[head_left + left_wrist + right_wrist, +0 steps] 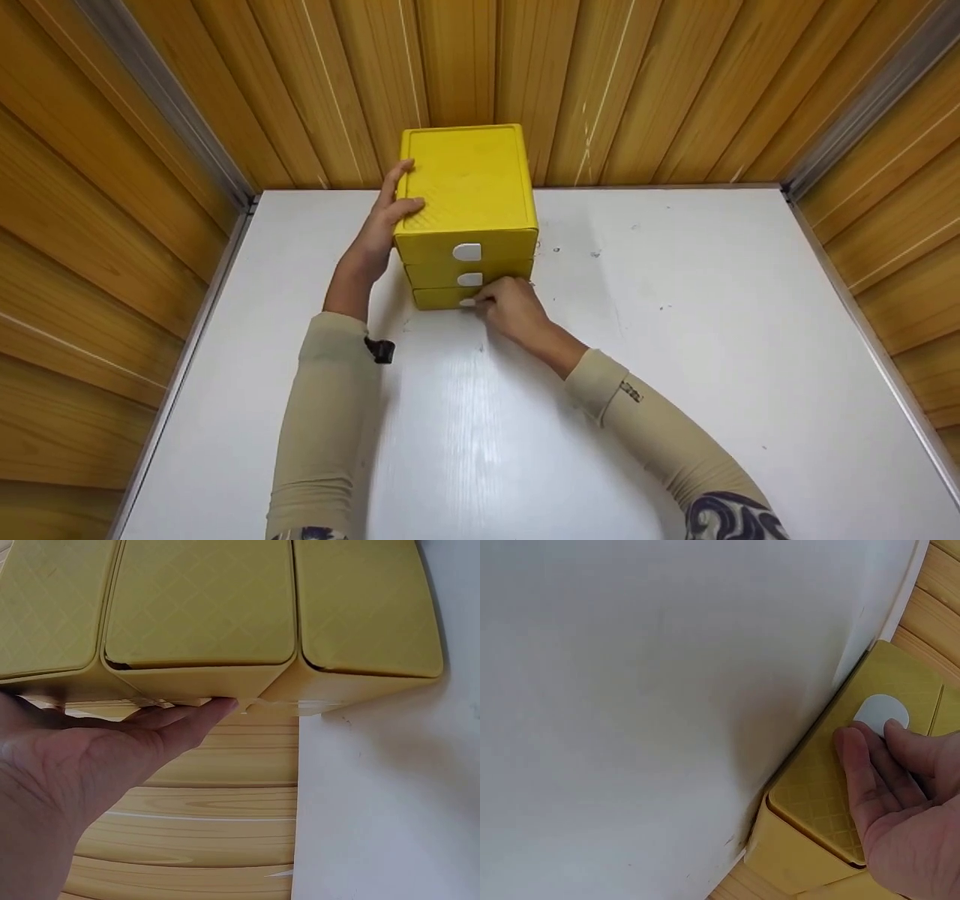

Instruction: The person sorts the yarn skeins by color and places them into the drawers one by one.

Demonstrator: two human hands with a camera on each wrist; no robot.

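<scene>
A yellow drawer cabinet (465, 180) with three stacked drawers stands on the white table near the back wall. Each drawer front carries a white tab handle. My left hand (375, 232) rests against the cabinet's left side, its thumb and a fingertip over the top edge. In the left wrist view, the fingers (191, 724) lie nearly straight along the side. With thumb and curled fingers, my right hand (516, 307) pinches the bottom drawer's handle (881, 711). All three drawers look closed, the bottom drawer front (435, 299) partly hidden by the right hand.
The white table (712, 360) has small dark marks right of the cabinet. Wood-patterned panels (675, 90) rise behind the table and on both sides, with metal strips (187, 112) at the corners.
</scene>
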